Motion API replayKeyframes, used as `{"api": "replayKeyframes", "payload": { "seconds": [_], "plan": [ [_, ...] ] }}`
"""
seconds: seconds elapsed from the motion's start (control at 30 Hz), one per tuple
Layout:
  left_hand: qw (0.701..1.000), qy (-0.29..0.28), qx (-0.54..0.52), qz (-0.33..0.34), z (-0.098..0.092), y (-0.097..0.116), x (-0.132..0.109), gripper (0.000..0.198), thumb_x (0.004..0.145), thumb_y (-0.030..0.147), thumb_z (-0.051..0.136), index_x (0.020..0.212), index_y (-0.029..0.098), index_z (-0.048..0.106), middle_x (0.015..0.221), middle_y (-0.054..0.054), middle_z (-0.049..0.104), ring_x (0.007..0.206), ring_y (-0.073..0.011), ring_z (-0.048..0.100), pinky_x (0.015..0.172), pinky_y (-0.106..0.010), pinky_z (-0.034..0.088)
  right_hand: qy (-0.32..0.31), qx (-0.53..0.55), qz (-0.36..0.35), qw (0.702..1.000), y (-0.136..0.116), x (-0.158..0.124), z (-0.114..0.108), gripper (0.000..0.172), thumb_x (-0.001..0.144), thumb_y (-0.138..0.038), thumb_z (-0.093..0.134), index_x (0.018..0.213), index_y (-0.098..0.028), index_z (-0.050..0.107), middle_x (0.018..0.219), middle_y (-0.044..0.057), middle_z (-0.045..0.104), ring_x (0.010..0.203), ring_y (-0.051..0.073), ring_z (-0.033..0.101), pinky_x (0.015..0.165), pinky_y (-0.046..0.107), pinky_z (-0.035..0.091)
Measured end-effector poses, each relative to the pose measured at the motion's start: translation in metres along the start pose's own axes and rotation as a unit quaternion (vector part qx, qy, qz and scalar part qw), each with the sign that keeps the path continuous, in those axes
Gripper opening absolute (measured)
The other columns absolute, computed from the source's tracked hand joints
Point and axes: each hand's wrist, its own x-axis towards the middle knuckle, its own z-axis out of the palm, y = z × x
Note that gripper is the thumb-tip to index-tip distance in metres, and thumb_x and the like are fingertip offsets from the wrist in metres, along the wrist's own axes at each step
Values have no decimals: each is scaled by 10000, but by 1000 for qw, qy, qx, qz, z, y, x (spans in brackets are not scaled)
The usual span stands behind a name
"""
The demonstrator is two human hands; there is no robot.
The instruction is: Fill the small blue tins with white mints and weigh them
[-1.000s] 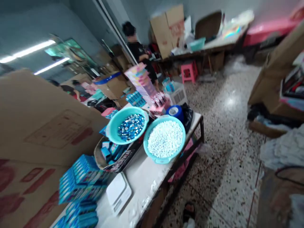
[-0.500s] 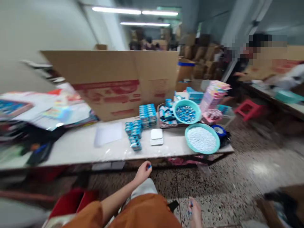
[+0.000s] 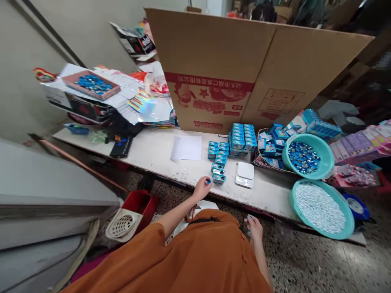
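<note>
My left hand is closed at the table's front edge, with a small blue piece showing between thumb and fingers. Just beyond it, small blue boxes stand in a short row, the nearest ones with dark round openings. My right hand is lower, in front of the table, its fingers curled round something small and blue whose kind I cannot make out. To the right of the row lies a white scale. Behind the row rises a block of stacked blue boxes.
A teal basin of shiny blue pieces and another teal basin of white pellets stand at the right. A tall cardboard sheet walls the back. White paper lies mid-table; a pink tray sits left. A red bin stands below.
My view has swung left and down, closer to the table. My left hand is now beside the row of boxes; my right hand has come up. Both still hold small blue pieces.
</note>
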Motion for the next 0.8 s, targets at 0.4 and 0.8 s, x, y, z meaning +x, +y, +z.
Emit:
{"api": "replayKeyframes", "payload": {
  "seconds": [0.4,0.8],
  "plan": [
    [984,-122,79,100,30,-2,118,278,813,203,568,1091,200,576,1048,-52,576,885,-161,570,861,-319,478,73,-48,50,995,-11,-28,24,500,508,-510,692,818,-117,691,533,31,622,483,142,519,470,240,366],
    [940,-181,223,182,48,-7,134,241,904,276,447,974,220,670,1143,-87,603,1123,-241,467,962,-386,386,50,-50,25,997,-31,31,33,443,548,-528,675,773,-154,597,578,32,646,567,163,578,582,268,412]
  ]
}}
